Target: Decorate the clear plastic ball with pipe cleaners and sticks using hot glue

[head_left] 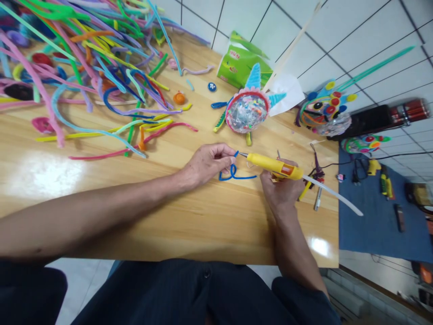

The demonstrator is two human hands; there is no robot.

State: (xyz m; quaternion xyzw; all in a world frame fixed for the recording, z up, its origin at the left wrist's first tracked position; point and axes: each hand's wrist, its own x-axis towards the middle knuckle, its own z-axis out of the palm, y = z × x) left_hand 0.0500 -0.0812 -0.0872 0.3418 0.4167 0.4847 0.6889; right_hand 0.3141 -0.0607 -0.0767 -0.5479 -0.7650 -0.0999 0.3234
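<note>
Between the thumb and fingers of my left hand is a bent blue pipe cleaner, curled in a loop with a straight tail running right. My right hand is wrapped round a yellow hot glue gun, a long white glue stick poking out of its back end. The gun's metal nozzle points left, at the upper tip of the blue pipe cleaner; whether they touch I cannot tell. Just beyond my hands sits a round clear craft piece with a red and pink rim and light-blue wrapped spikes.
Many coloured pipe cleaners heap at the left. A green tissue pack leans by the tiled wall. Decorated crafts and a dark red flask stand at right. A black cable crosses towards a blue surface.
</note>
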